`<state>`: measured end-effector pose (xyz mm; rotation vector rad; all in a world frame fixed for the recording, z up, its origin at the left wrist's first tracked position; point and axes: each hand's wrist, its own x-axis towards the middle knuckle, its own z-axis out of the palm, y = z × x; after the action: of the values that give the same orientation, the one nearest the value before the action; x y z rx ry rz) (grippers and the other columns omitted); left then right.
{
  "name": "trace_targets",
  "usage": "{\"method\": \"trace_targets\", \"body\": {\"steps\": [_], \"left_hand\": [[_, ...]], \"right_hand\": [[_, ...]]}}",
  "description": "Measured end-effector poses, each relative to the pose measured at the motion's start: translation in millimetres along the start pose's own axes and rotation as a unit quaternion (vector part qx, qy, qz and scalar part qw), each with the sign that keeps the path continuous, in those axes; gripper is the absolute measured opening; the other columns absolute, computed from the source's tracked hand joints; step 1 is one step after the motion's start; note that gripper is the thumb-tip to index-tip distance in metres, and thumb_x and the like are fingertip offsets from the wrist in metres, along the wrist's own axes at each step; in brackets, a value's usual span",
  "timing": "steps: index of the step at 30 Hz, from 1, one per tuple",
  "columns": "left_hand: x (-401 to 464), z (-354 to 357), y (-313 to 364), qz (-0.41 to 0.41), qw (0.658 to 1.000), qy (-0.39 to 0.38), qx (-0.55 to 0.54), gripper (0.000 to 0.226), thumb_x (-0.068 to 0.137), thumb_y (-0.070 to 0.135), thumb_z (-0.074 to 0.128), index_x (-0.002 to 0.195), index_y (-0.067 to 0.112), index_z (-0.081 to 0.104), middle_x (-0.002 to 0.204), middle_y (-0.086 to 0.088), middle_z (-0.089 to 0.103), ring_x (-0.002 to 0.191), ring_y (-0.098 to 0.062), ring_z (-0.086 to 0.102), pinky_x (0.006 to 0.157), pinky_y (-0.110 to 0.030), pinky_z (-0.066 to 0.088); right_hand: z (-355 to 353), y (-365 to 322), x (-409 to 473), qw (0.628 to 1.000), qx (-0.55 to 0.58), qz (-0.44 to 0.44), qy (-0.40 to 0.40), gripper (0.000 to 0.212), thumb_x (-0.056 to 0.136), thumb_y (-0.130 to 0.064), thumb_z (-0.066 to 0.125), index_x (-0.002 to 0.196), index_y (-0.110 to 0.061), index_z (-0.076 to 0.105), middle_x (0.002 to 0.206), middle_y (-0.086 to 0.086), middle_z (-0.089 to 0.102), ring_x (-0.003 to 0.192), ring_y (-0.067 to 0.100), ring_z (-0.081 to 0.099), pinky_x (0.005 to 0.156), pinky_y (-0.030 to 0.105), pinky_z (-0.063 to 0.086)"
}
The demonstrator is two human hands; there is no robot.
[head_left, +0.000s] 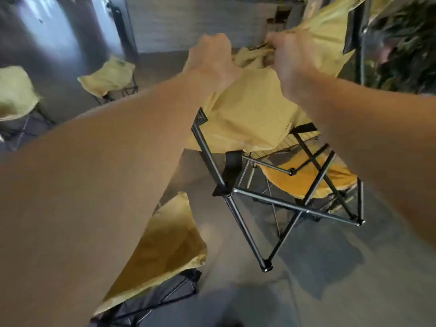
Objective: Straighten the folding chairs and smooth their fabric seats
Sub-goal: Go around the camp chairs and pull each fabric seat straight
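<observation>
A folding chair with a black tube frame [264,201] and tan fabric seat [250,114] hangs tilted in front of me, its legs swung toward me off the floor. My left hand [212,60] grips the fabric's upper left edge. My right hand [290,55] grips the bunched fabric at the upper right. Both fists are curled tight around the cloth. The fabric sags and creases between them. The fingertips are hidden behind the hands.
Another tan chair [165,251] stands at the lower left, under my left arm. Two more tan chairs [111,76] [16,90] stand at the far left. An orange round seat [309,178] lies behind the frame. A leafy plant [405,43] fills the upper right. Grey floor [330,267] lies below.
</observation>
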<state>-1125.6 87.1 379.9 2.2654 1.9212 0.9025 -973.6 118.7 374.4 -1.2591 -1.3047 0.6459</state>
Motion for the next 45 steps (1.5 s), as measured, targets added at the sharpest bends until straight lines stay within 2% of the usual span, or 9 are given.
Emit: {"method": "trace_targets", "body": {"steps": [3, 6, 11, 21, 26, 32, 35, 41, 45], "left_hand": [[40.5, 9.5, -17.7, -0.047, 0.998, 0.005, 0.034, 0.004, 0.090, 0.006, 0.052, 0.090, 0.003, 0.055, 0.089, -0.011, 0.053, 0.090, -0.033, 0.060, 0.070, -0.038, 0.048], [80.2, 26.8, -36.0, -0.082, 0.993, 0.024, 0.077, 0.011, 0.091, 0.004, 0.053, 0.101, 0.004, 0.058, 0.096, -0.012, 0.049, 0.092, -0.032, 0.057, 0.070, -0.037, 0.045], [142.0, 56.0, -76.3, -0.138, 0.983, 0.047, 0.112, 0.023, 0.097, 0.007, 0.050, 0.116, 0.000, 0.059, 0.112, -0.019, 0.055, 0.103, -0.034, 0.056, 0.078, -0.036, 0.042], [290.5, 100.6, -188.1, -0.319, 0.939, 0.069, 0.111, 0.035, 0.095, 0.001, 0.043, 0.128, 0.000, 0.055, 0.133, -0.021, 0.050, 0.124, -0.043, 0.048, 0.091, -0.044, 0.043], [363.6, 122.9, -220.1, -0.346, 0.926, 0.093, 0.118, 0.032, 0.093, 0.006, 0.045, 0.122, 0.002, 0.058, 0.128, -0.019, 0.054, 0.119, -0.044, 0.052, 0.087, -0.042, 0.044], [480.5, 169.9, -269.1, -0.370, 0.910, 0.120, 0.144, 0.013, 0.092, 0.012, 0.047, 0.100, 0.006, 0.056, 0.104, -0.016, 0.052, 0.105, -0.042, 0.056, 0.073, -0.039, 0.041], [528.1, 187.5, -286.0, -0.403, 0.896, 0.117, 0.145, 0.020, 0.090, 0.010, 0.048, 0.107, 0.004, 0.058, 0.098, -0.012, 0.047, 0.102, -0.041, 0.056, 0.074, -0.040, 0.046], [606.3, 203.0, -326.6, -0.448, 0.870, 0.145, 0.143, 0.025, 0.092, 0.010, 0.048, 0.114, 0.003, 0.058, 0.118, -0.020, 0.055, 0.108, -0.043, 0.055, 0.080, -0.042, 0.047], [646.2, 208.5, -368.0, -0.466, 0.857, 0.151, 0.160, 0.030, 0.091, 0.009, 0.048, 0.119, 0.003, 0.058, 0.119, -0.020, 0.055, 0.111, -0.043, 0.054, 0.076, -0.039, 0.043]], "right_hand": [[34.0, 13.0, 44.4, 1.000, 0.009, 0.006, -0.027, 0.017, 0.084, -0.018, 0.057, 0.071, -0.007, 0.059, 0.072, -0.006, 0.046, 0.075, 0.014, 0.046, 0.069, 0.034, 0.045], [69.7, 36.7, 96.4, 0.997, 0.058, 0.009, -0.040, 0.014, 0.069, -0.025, 0.061, 0.059, -0.017, 0.055, 0.074, 0.002, 0.055, 0.076, 0.023, 0.051, 0.076, 0.045, 0.051], [133.1, 80.7, 180.8, 0.992, 0.063, 0.022, -0.108, 0.023, 0.068, -0.029, 0.061, 0.079, -0.010, 0.067, 0.097, 0.011, 0.066, 0.093, 0.031, 0.064, 0.086, 0.055, 0.053], [278.2, 112.8, 329.5, 0.955, 0.096, 0.014, -0.282, 0.012, 0.081, -0.019, 0.063, 0.073, -0.015, 0.055, 0.078, 0.005, 0.059, 0.075, 0.022, 0.061, 0.081, 0.044, 0.055], [338.0, 128.3, 411.5, 0.952, 0.098, 0.021, -0.290, 0.018, 0.072, -0.019, 0.065, 0.064, -0.008, 0.053, 0.069, 0.010, 0.050, 0.062, 0.024, 0.050, 0.059, 0.036, 0.043], [404.2, 174.4, 531.6, 0.926, 0.143, 0.017, -0.350, 0.015, 0.077, -0.017, 0.062, 0.069, -0.007, 0.054, 0.064, 0.010, 0.041, 0.062, 0.022, 0.044, 0.059, 0.037, 0.038], [430.9, 188.2, 577.3, 0.913, 0.160, 0.022, -0.375, 0.020, 0.078, -0.019, 0.062, 0.066, -0.013, 0.047, 0.067, 0.011, 0.040, 0.062, 0.022, 0.041, 0.059, 0.037, 0.035], [501.1, 200.5, 652.6, 0.893, 0.194, 0.048, -0.402, 0.017, 0.077, -0.021, 0.065, 0.071, -0.013, 0.051, 0.076, 0.012, 0.055, 0.073, 0.029, 0.061, 0.072, 0.040, 0.052], [560.5, 210.0, 690.1, 0.881, 0.198, 0.048, -0.427, 0.021, 0.075, -0.026, 0.067, 0.084, -0.011, 0.056, 0.085, 0.011, 0.061, 0.096, 0.040, 0.066, 0.088, 0.056, 0.054]]}}
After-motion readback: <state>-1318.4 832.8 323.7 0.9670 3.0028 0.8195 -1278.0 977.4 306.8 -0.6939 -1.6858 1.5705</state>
